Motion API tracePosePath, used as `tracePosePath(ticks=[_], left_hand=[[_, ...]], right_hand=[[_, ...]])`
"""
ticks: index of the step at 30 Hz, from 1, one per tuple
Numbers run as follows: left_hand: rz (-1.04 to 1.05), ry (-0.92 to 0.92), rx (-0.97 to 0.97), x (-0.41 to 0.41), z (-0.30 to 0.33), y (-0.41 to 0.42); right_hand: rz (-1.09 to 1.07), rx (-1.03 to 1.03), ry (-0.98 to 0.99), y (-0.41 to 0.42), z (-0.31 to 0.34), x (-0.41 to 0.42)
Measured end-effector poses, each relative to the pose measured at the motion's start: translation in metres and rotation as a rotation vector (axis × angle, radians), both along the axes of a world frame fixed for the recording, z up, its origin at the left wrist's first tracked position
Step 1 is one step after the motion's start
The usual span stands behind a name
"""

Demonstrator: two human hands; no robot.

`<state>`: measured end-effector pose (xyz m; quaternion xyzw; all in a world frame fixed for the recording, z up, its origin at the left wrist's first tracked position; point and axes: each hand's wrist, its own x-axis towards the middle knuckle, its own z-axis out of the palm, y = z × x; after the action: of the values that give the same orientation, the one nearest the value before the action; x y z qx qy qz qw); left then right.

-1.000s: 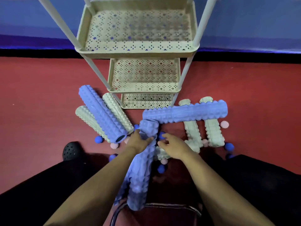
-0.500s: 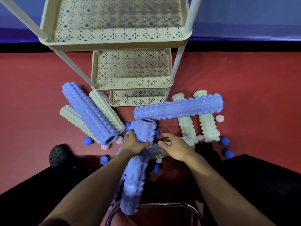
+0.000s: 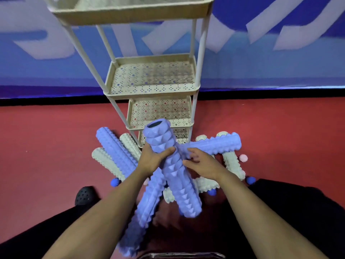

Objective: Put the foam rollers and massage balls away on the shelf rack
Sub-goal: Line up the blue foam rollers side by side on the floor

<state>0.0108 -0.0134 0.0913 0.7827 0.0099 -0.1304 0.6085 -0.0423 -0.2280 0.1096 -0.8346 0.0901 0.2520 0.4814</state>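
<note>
Up comes the blue foam roller (image 3: 172, 169), lifted off the floor pile, top end tilted toward the shelf rack (image 3: 152, 92)! Left hand (image 3: 152, 160) wraps it; right hand (image 3: 202, 164) hovers beside, fingers spread. 2 tiers open.

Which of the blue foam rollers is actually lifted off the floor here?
The blue foam roller gripped by the left hand, hollow end tilted toward the shelf rack; the other blue rollers lie on the floor.

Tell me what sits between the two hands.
In the head view, the lifted blue ridged foam roller lies between them: the left hand grips it, and the right hand hovers beside it with spread fingers.
</note>
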Motion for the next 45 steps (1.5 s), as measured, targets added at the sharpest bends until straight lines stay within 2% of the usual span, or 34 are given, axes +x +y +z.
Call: tracePosePath(ticks=[6, 11, 15, 22, 27, 32, 36, 41, 45], left_hand=[[0.012, -0.159, -0.107, -0.015, 0.092, 0.002], [0.057, -0.183, -0.291, -0.032, 0.146, 0.008], [0.080, -0.187, -0.400, -0.048, 0.183, 0.011], [0.094, -0.153, -0.444, -0.070, 0.224, 0.010], [0.084, -0.167, -0.484, -0.079, 0.237, 0.003], [0.035, -0.170, -0.319, -0.080, 0.235, -0.004], [0.000, -0.153, -0.195, -0.066, 0.210, -0.021], [-0.118, -0.117, 0.000, -0.039, 0.159, -0.060], [-0.180, -0.040, 0.110, -0.018, 0.117, -0.096]], right_hand=[[0.031, 0.007, -0.154, 0.001, 0.059, -0.016], [0.041, 0.002, -0.341, 0.007, 0.105, -0.033], [0.063, -0.025, -0.396, 0.009, 0.141, -0.044], [0.093, -0.103, -0.457, 0.005, 0.185, -0.068], [0.013, -0.219, -0.568, 0.002, 0.202, -0.081], [-0.017, -0.334, -0.620, -0.024, 0.230, -0.078], [-0.036, -0.504, -0.569, -0.064, 0.232, -0.061], [-0.030, -0.631, -0.420, -0.123, 0.193, -0.039], [-0.003, -0.646, -0.244, -0.172, 0.146, -0.019]])
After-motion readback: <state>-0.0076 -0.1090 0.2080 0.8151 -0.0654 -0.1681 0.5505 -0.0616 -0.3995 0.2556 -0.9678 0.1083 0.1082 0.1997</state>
